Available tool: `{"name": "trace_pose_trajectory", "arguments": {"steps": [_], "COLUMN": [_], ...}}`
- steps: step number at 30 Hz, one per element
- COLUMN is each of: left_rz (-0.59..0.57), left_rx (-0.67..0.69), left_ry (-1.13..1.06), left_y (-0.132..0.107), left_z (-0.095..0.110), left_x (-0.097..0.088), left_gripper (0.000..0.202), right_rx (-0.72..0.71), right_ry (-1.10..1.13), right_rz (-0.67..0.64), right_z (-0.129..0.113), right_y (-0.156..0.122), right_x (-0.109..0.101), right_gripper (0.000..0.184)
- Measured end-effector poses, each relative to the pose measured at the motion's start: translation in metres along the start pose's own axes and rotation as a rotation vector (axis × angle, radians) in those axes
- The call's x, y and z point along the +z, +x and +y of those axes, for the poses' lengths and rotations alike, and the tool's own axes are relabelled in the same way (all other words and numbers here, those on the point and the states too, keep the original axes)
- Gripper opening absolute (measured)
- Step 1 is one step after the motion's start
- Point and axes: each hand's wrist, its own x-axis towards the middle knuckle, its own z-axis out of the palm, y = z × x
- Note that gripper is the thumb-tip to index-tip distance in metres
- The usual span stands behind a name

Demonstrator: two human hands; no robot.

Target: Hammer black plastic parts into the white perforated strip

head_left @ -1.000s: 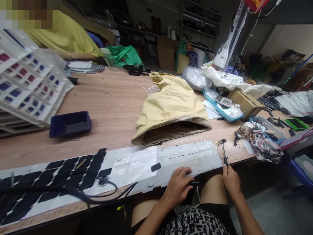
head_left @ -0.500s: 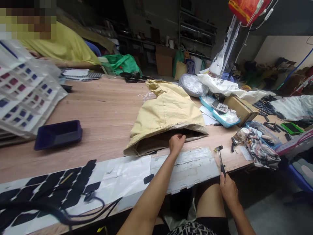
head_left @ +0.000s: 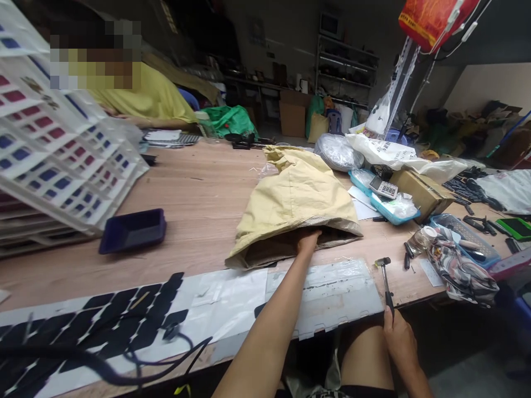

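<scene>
My left hand (head_left: pixel 307 241) reaches into the open mouth of a pale yellow cloth bag (head_left: pixel 298 193) lying on the table. Its fingers are hidden inside the bag, so their grip does not show. My right hand (head_left: pixel 400 334) is closed round the black handle of a small hammer (head_left: pixel 386 284), its head up over the table's front edge. Between my arms lies a grey board covered in clear film (head_left: pixel 340 293). To the left, black rounded pieces (head_left: pixel 124 309) lie in rows on a white sheet (head_left: pixel 224 293).
A dark purple tray (head_left: pixel 133 232) and a white plastic basket (head_left: pixel 74 143) stand on the left. Black cables (head_left: pixel 108 376) cross the front left. At right are a blue tray with a calculator (head_left: pixel 384 188), a cardboard box (head_left: pixel 421 190) and a blue basket (head_left: pixel 489 251). Someone in yellow sits behind the basket.
My left hand has gone deeper into the bag, its fingers now out of sight. The right hand still holds the hammer. The whole view has shifted, with things appearing further right.
</scene>
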Motion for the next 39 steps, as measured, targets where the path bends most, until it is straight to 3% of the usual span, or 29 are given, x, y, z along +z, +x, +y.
{"name": "trace_pose_trajectory", "arguments": {"steps": [3,9,13,18,23,29,39], "left_rz": [-0.031,-0.179,-0.31,-0.279,-0.28,-0.168,-0.124], "left_rx": [0.008,0.417,0.555,0.585,0.586,0.452,0.492], "left_ry": [-0.015,0.206,0.289,0.261,0.257,0.3,0.311], "left_y": [-0.028,-0.107,-0.141,-0.15,-0.15,-0.164,-0.168], "left_z": [-0.004,-0.022,-0.04,-0.059,-0.062,-0.057,-0.062], "left_x": [-0.011,-0.041,-0.049,-0.044,-0.041,-0.033,-0.029], "left_gripper": [0.029,0.008,0.008,0.013,0.014,0.014,0.016], "right_rx": [0.007,-0.019,-0.089,-0.086,-0.213,-0.339,-0.437], "right_ry": [0.017,0.047,0.23,0.622,0.57,0.52,0.365], "right_rz": [-0.008,-0.014,0.021,-0.097,0.06,-0.052,-0.04], "right_z": [0.0,0.005,0.012,0.015,0.006,-0.016,-0.022], "right_y": [0.002,0.007,0.011,0.002,-0.028,-0.064,-0.076], "right_x": [-0.001,0.001,0.006,0.007,0.001,-0.008,0.0], "right_gripper": [0.049,0.049,0.046,0.054,0.051,0.042,0.037]}}
